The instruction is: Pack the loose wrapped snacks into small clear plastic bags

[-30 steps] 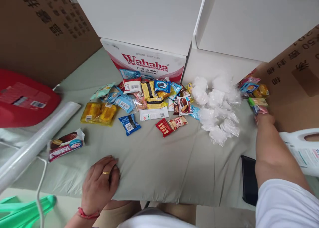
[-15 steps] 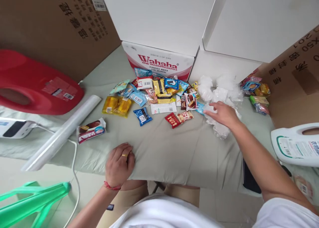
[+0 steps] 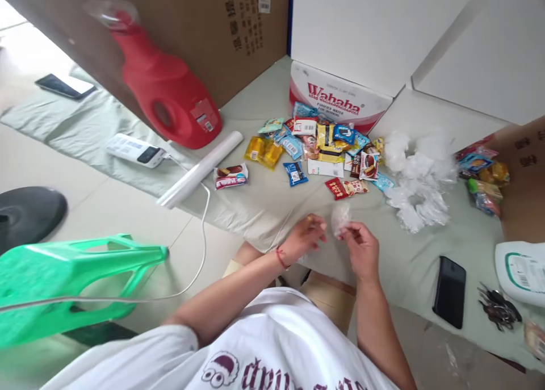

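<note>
Well, right hand (image 3: 363, 245): grasping bag (image 3: 340, 215) between thumb and fingertips, low on its body, probably for want of anything firmer to take in such thin film.
Left hand (image 3: 305, 237): gripping nothing visible; fingers loosely bent and parted, just left of bag, perhaps so placed to leave room for both hands to work.
Bag: crumpled and clear, near the middle of the table's (image 3: 264, 211) near edge; cannot tell whether raised or touching cloth.
Bags (image 3: 426, 200): heaped toward the right end, apart from most packs, presumably to be within the right hand's reach.
Snack pile (image 3: 330, 151): gathered at the far edge against box (image 3: 303, 86), seemingly backed by it.
Red packs (image 3: 337, 189): lying between snack pile and bag.
Blue pack (image 3: 295, 173): lying flat, left of red packs.
Right packs (image 3: 487, 192): bunched at the right end beside carton (image 3: 525, 191), probably to be kept separate.
Phone (image 3: 451, 290): face up toward the near right corner, beside keys (image 3: 499, 307), likely laid aside for elbow room.
Tube (image 3: 200, 171): slanting across the left part, reaching past the near edge.
</note>
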Tool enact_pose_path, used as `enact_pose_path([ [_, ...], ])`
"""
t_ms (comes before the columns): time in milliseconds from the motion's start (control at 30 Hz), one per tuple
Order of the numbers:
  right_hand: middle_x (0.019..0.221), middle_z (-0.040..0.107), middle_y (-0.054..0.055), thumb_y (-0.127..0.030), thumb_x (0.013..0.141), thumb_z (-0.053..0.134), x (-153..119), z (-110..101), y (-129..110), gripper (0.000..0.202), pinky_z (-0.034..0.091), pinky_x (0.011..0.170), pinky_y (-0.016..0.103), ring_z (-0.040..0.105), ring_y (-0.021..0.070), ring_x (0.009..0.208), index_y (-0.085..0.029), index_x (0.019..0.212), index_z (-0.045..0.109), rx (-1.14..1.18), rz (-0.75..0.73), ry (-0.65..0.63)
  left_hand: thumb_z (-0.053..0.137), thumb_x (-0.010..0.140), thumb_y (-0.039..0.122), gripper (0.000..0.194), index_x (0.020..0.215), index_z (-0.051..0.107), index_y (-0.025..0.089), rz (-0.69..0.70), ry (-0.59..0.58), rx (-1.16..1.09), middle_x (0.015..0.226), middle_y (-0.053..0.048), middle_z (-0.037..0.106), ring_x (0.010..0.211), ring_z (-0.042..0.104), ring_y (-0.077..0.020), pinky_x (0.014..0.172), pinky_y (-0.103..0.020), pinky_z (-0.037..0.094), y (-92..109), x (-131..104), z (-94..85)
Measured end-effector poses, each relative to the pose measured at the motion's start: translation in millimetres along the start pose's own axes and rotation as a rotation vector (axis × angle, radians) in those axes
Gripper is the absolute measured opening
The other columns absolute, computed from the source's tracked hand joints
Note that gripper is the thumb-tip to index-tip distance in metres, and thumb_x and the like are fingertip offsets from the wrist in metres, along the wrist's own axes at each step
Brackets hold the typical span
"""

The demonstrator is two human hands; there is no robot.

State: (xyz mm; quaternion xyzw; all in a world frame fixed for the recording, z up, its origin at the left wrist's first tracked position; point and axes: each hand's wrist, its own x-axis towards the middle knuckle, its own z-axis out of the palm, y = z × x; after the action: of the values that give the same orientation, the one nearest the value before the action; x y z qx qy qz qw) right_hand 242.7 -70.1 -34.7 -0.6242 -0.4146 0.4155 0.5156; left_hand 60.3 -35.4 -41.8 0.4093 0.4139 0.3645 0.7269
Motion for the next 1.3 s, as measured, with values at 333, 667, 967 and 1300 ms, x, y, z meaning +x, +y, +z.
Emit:
enact_pose_path([
  [333,0.07,0.062,-0.003,-0.044,0.064,0.093,-19.0,1.2,5.0,0.036,0.048,0.058,0.025,0.055,0.0113,0.062,-0.024,0.081,0.068,0.385,0.247,0.033,0.091,0.061,0.048,0.045,0.074,0.061,0.016,-0.079,0.117,-0.216,0.071,0.001,0.062,0.069,0.058,-0.0113,0.064,-0.024,0.049,-5.4,8.7,-22.5],
  [667,0.107,0.072,0.005,-0.069,0.079,0.074,0.5,-4.8,13.0,0.053,0.052,0.069,0.027,0.062,0.0176,0.09,-0.025,0.108,0.072,0.17,0.141,0.16,0.09,0.066,0.042,0.036,0.075,0.067,0.015,0.023,-0.01,-0.237,0.089,-0.005,0.071,0.078,0.058,-0.014,0.077,-0.029,0.044,2.9,-4.0,-24.3],
  [967,0.063,0.053,-0.006,-0.059,0.067,0.086,4.2,-9.9,19.5,0.045,0.037,0.048,0.021,0.043,0.0082,0.055,-0.021,0.079,0.066,0.271,0.2,0.212,0.089,0.071,0.049,0.046,0.081,0.056,0.019,-0.062,0.086,-0.43,0.093,-0.004,0.068,0.092,0.068,-0.0183,0.081,-0.033,0.055,6.4,-3.4,-22.6],
  [1300,0.068,0.057,-0.003,-0.057,0.066,0.088,-17.5,2.6,8.2,0.046,0.038,0.043,0.021,0.047,0.0091,0.053,-0.022,0.077,0.061,0.484,0.327,0.062,0.093,0.06,0.042,0.055,0.094,0.059,0.017,-0.261,0.098,-0.376,0.084,0.001,0.061,0.052,0.046,-0.003,0.041,-0.017,0.018,2.8,-6.5,14.9],
])
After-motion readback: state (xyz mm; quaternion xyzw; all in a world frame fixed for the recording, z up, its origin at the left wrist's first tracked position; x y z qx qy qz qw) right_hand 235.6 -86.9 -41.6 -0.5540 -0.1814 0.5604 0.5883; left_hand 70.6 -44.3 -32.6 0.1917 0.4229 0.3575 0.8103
